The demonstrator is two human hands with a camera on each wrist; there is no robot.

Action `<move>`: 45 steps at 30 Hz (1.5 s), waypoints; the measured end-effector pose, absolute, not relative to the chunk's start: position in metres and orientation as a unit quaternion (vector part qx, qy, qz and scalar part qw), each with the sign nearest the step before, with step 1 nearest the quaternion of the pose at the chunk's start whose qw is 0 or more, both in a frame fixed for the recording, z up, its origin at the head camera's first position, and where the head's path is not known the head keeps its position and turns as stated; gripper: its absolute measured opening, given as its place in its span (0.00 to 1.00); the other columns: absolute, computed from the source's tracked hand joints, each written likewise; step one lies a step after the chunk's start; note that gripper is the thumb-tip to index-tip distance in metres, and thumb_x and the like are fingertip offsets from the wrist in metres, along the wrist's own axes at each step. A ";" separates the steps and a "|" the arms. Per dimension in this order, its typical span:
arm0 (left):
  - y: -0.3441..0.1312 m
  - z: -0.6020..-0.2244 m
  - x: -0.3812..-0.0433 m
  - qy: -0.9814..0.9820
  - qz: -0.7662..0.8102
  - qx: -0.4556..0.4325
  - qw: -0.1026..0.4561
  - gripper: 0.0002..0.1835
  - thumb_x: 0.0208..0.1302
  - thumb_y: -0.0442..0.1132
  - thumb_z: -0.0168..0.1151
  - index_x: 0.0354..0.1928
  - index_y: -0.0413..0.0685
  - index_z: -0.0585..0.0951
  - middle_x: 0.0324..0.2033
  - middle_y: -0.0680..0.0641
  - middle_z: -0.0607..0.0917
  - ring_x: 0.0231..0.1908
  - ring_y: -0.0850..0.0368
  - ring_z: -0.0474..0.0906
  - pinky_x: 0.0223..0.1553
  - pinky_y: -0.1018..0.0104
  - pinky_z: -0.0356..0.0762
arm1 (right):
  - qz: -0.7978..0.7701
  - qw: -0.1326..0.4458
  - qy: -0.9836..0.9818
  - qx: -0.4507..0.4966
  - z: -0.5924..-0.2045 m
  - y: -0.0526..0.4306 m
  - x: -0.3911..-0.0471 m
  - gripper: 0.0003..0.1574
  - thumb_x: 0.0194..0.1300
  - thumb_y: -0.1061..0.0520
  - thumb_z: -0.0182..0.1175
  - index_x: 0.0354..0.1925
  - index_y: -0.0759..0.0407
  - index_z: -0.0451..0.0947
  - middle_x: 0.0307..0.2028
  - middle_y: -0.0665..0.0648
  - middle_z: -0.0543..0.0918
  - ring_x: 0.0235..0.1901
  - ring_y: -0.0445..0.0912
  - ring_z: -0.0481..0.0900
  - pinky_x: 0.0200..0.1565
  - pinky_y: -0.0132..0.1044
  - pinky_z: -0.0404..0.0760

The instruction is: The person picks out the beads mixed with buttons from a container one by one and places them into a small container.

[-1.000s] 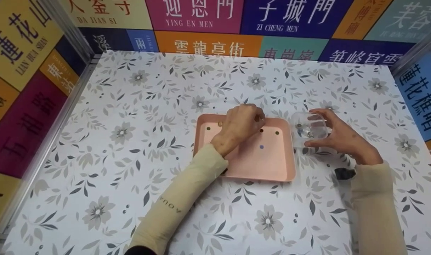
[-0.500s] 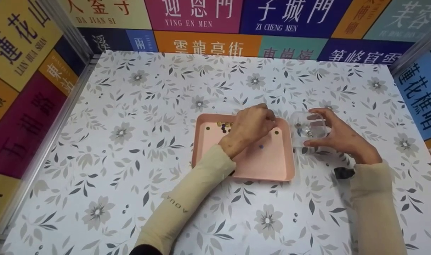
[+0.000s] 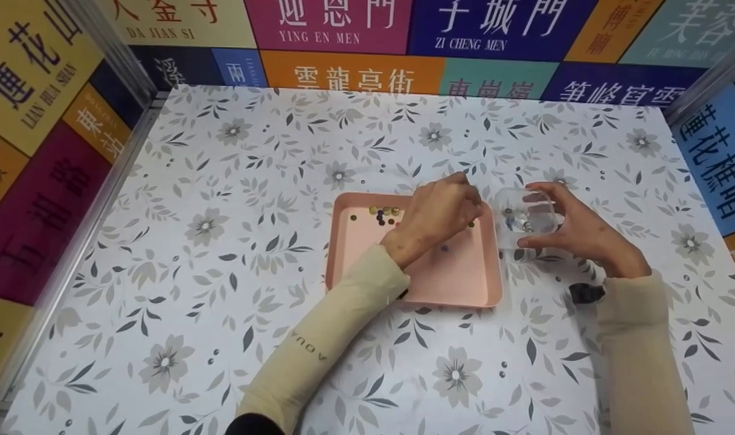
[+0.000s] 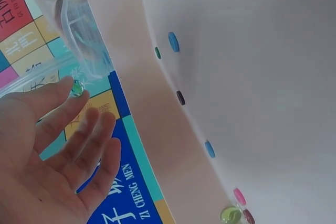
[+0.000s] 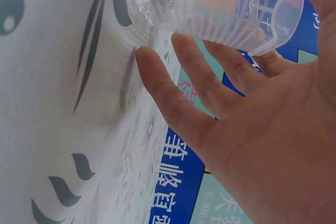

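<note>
I see my left hand point(image 3: 436, 211) pinching a greenish glass bead point(image 4: 77, 88) near the tray's point(image 3: 452, 281) far right corner; it's probably light, hard and slippery, best held by its edges. My right hand point(image 3: 590, 232) grips the clear cup point(image 3: 539, 208).

The person is wearing long, pale beige sleeves, close-fitting and plain in weave; the left sleeve point(image 3: 331, 335) is showing a short row of dark lettering point(image 3: 308, 345) along the forearm, too small for sure reading; a black band point(image 3: 255, 424) is circling that arm at the lower edge of the head view; the right sleeve point(image 3: 642, 356) is creasing crosswise below its cuff point(image 3: 633, 302); a small black piece point(image 3: 586, 293) is jutting out beside that cuff; both sleeves are ending at the wrist, leaving the left hand point(image 3: 436, 212) and right hand point(image 3: 584, 228) bare.
</note>
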State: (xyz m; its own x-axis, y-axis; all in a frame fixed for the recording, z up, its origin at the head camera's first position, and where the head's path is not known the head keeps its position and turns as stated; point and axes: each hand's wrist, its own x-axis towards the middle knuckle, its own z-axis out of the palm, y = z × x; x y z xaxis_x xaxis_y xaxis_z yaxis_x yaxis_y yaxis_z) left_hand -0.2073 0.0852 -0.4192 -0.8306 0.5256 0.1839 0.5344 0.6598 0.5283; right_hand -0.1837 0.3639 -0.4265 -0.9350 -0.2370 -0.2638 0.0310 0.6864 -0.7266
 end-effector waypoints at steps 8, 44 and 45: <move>0.094 -0.421 -0.206 -0.913 -0.275 -0.302 -0.003 0.12 0.73 0.47 0.65 0.51 0.55 0.90 0.48 0.53 0.84 0.46 0.58 0.84 0.47 0.66 0.82 | -0.390 0.171 0.903 -0.058 -0.427 0.363 -0.185 0.68 0.54 0.52 0.81 0.80 0.48 0.50 0.75 0.66 0.66 0.77 0.69 0.58 0.72 0.70 0.60; 0.119 -0.411 -0.202 -0.916 -0.247 -0.312 -0.041 0.15 0.75 0.54 0.61 0.56 0.63 0.88 0.52 0.55 0.81 0.43 0.62 0.82 0.45 0.69 0.80 | -0.389 0.170 0.903 -0.063 -0.430 0.365 -0.186 0.68 0.55 0.52 0.81 0.81 0.48 0.48 0.78 0.64 0.63 0.75 0.66 0.62 0.67 0.65 0.68; 0.120 -0.412 -0.202 -0.916 -0.246 -0.313 -0.044 0.15 0.76 0.54 0.60 0.56 0.63 0.88 0.52 0.56 0.81 0.44 0.62 0.83 0.45 0.69 0.80 | -0.388 0.167 0.904 -0.063 -0.430 0.366 -0.185 0.68 0.55 0.52 0.81 0.81 0.48 0.49 0.78 0.64 0.62 0.75 0.67 0.62 0.67 0.65 0.68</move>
State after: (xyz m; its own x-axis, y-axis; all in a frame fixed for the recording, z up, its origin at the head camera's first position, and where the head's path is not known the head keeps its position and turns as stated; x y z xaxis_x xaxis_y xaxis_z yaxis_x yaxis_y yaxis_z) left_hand -0.2018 0.1203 -0.4117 -0.8005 0.5947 0.0741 0.5519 0.6833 0.4780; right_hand -0.1849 0.3659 -0.4304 -0.9362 -0.2441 -0.2529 0.0151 0.6910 -0.7227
